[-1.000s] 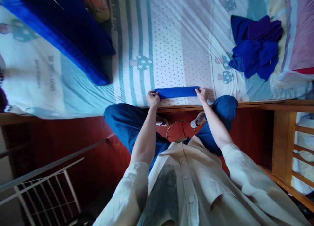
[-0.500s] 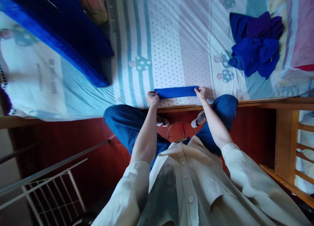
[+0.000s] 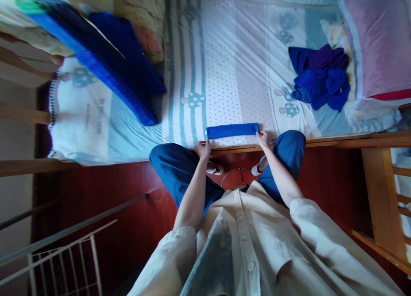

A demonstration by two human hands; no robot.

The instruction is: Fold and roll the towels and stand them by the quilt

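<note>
A flat blue strip of folded cloth (image 3: 233, 131) lies lengthwise on the bed sheet, close to the bed's front edge. At its lower left corner, my left hand (image 3: 203, 149) is closed with thumb and fingers pinching the cloth. My right hand (image 3: 263, 139) pinches the lower right corner between thumb and fingertips. The strip stretches straight between both hands. To the right on the sheet sits a crumpled pile of blue and purple cloth (image 3: 323, 80), away from my hands.
A long dark blue folded fabric piece (image 3: 112, 69) lies at the left of the bed. A pink pillow (image 3: 382, 43) is at the right. Wooden rails (image 3: 375, 193) and a white wire rack (image 3: 64, 261) flank my seat.
My view has shifted, showing more of the bed. My left hand has slid from the strip's left end down to its lower corner; my right hand has also moved down its end slightly.
</note>
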